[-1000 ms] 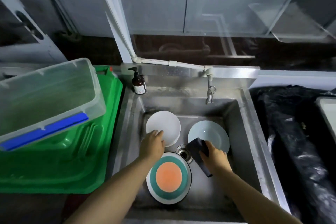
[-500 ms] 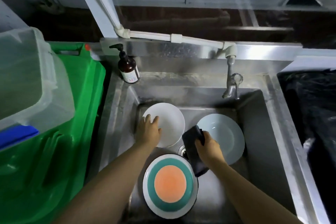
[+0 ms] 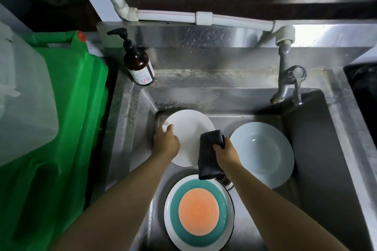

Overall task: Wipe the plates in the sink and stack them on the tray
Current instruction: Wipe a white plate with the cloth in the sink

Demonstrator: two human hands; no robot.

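Three plates lie in the steel sink (image 3: 318,149). A plain white plate (image 3: 190,128) sits at the back left, and my left hand (image 3: 165,142) grips its left rim, thumb on top. A pale blue deep plate (image 3: 263,153) rests at the right. At the front lies a plate with a teal ring and orange centre (image 3: 199,212). My right hand (image 3: 224,151) clutches a dark cloth (image 3: 209,157) that hangs over the white plate's right edge.
A brown pump soap bottle (image 3: 137,61) stands on the sink's back left corner. The tap (image 3: 286,83) juts out at the back right. A green plastic tray (image 3: 61,128) lies left of the sink, with a clear plastic bin (image 3: 22,104) on it. Black plastic is at the far right.
The view has moved closer and lower over the sink. My left hand slid to the white plate's left rim and took hold. My right hand brought the cloth up to that plate's right edge.
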